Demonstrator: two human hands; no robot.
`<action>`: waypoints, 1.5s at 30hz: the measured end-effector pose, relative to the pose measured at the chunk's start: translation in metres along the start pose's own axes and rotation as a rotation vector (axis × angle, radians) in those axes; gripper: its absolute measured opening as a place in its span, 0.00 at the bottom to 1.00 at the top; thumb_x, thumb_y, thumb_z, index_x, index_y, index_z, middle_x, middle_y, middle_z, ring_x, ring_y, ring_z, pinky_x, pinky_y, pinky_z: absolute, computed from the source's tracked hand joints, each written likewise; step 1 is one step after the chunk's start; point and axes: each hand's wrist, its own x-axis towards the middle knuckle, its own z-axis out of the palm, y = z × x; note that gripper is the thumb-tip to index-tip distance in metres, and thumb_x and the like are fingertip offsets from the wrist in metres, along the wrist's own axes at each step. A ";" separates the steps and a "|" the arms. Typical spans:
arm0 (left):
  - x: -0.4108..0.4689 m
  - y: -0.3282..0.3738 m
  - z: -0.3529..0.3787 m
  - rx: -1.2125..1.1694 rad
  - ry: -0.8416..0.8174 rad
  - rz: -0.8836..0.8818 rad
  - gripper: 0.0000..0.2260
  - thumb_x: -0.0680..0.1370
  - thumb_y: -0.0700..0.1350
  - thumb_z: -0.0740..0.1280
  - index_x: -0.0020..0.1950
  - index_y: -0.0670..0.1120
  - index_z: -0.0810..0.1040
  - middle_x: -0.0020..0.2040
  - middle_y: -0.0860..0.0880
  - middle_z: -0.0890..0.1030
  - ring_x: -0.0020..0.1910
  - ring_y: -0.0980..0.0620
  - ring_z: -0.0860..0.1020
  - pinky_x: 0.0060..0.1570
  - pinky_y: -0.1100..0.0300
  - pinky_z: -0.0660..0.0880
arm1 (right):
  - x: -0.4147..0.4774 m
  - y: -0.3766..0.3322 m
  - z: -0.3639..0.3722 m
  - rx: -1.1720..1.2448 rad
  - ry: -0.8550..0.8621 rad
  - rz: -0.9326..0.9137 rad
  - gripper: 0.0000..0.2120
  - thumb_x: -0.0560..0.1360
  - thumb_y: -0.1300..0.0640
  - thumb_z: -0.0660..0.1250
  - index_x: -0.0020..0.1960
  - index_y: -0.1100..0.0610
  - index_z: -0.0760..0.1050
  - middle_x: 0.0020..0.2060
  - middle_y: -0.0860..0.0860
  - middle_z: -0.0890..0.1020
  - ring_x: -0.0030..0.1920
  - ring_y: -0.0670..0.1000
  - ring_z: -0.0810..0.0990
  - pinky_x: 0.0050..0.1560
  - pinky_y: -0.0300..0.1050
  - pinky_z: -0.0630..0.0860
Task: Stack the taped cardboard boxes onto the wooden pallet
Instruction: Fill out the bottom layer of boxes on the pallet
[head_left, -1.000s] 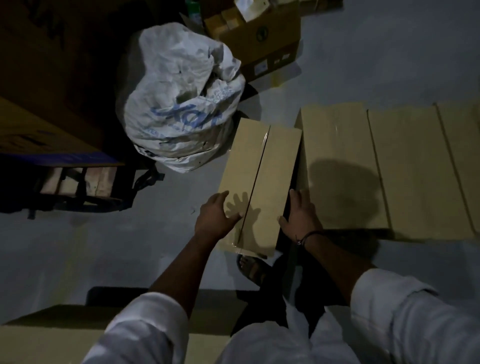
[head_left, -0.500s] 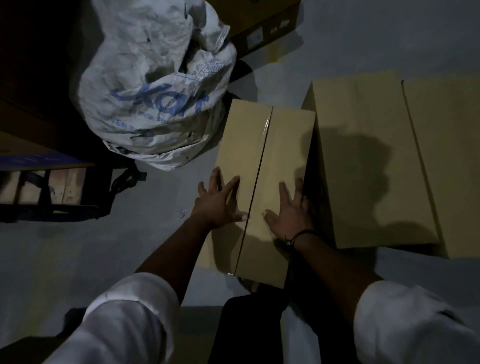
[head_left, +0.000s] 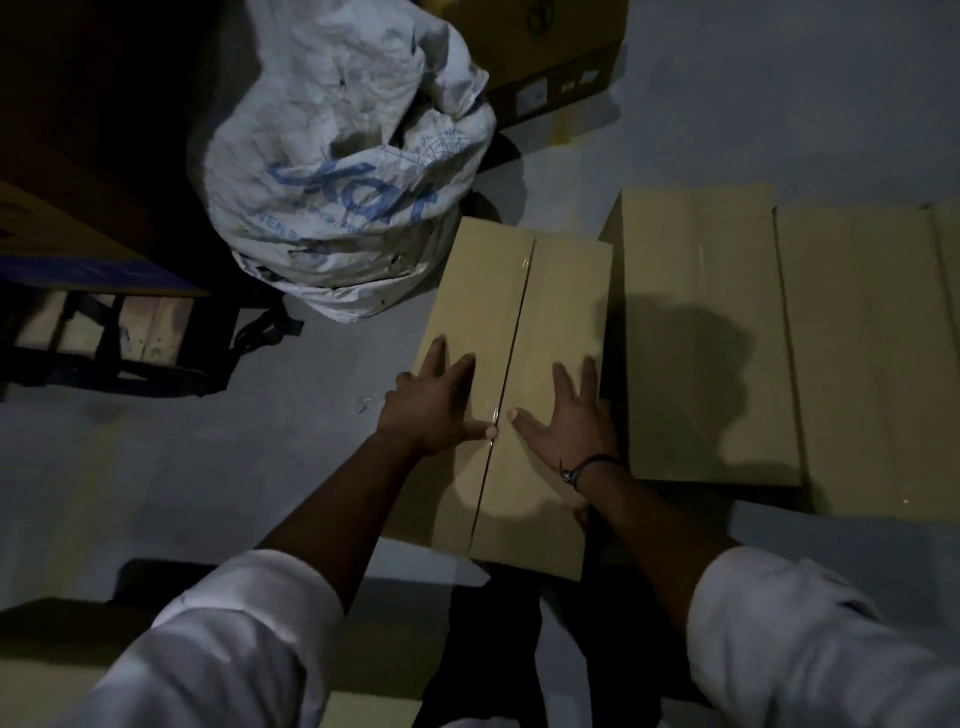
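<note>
Head view: the left hand (head_left: 431, 410) and right hand (head_left: 566, 421) are pressing flat, fingers spread, on the taped cardboard box (head_left: 519, 312) beneath them, flanking its seam. Its long axis is running ahead along the fingers.

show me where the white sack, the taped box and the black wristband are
white sack (head_left: 337, 109), head view, crumpled cloth above the blue lettering
taped box (head_left: 563, 312), head view, bare right flap of its top
black wristband (head_left: 597, 458), head view, the cord across the right wrist
</note>
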 end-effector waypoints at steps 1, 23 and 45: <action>-0.016 0.004 -0.006 -0.018 0.006 -0.022 0.51 0.65 0.75 0.71 0.82 0.61 0.51 0.83 0.52 0.40 0.73 0.28 0.63 0.66 0.35 0.70 | -0.010 -0.005 -0.009 -0.026 -0.001 -0.020 0.46 0.73 0.28 0.63 0.82 0.44 0.48 0.81 0.48 0.37 0.77 0.65 0.56 0.72 0.61 0.67; -0.379 0.148 0.064 -0.369 0.544 -0.827 0.56 0.61 0.77 0.71 0.82 0.61 0.50 0.82 0.48 0.35 0.75 0.32 0.62 0.69 0.40 0.70 | -0.236 -0.014 -0.067 -0.309 0.045 -0.935 0.37 0.74 0.30 0.61 0.77 0.46 0.62 0.80 0.50 0.51 0.71 0.62 0.66 0.71 0.56 0.65; -0.602 0.311 0.240 -0.601 0.691 -1.212 0.56 0.60 0.78 0.70 0.82 0.61 0.52 0.83 0.51 0.39 0.76 0.32 0.62 0.70 0.41 0.69 | -0.459 0.118 -0.034 -0.385 -0.148 -1.315 0.38 0.71 0.24 0.60 0.74 0.42 0.66 0.80 0.48 0.55 0.70 0.60 0.69 0.67 0.56 0.70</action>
